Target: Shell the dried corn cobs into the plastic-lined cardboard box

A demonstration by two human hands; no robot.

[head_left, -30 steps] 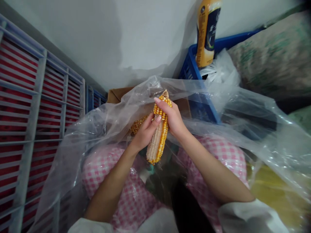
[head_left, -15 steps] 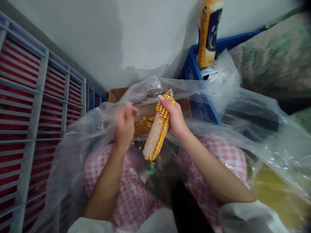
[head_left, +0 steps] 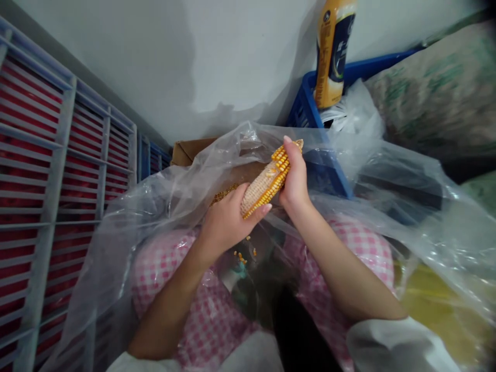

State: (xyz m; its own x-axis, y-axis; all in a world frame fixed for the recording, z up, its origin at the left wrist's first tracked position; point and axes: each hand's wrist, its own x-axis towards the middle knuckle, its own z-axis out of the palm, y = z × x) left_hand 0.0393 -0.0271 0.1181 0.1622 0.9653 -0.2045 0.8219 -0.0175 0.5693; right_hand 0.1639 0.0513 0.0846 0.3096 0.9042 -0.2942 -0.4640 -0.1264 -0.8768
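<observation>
A corn cob (head_left: 261, 190), partly stripped to its pale core, slants between my two hands above the clear plastic sheet (head_left: 182, 191). Yellow kernels still line its lower side and its upper right end. My right hand (head_left: 295, 173) is closed round the upper end, thumb on top. Around the lower end wraps my left hand (head_left: 228, 219), its thumb along the cob's underside. Loose kernels (head_left: 225, 194) lie in a pile behind my left hand, which hides part of them. A few stray kernels (head_left: 242, 257) rest on the plastic between my knees.
Stacked slatted crates (head_left: 54, 170) stand along the left. A cardboard box (head_left: 189, 151) sits behind the plastic against the wall. On the right, a blue basket (head_left: 306, 103) holds a yellow bottle (head_left: 333, 57) and a white plastic bag (head_left: 360, 111); a patterned sack (head_left: 437, 88) lies beside it.
My left hand has come in from the left and closed on the cob's lower end. The cob, in my right hand, has shifted up and right and tilted flatter.
</observation>
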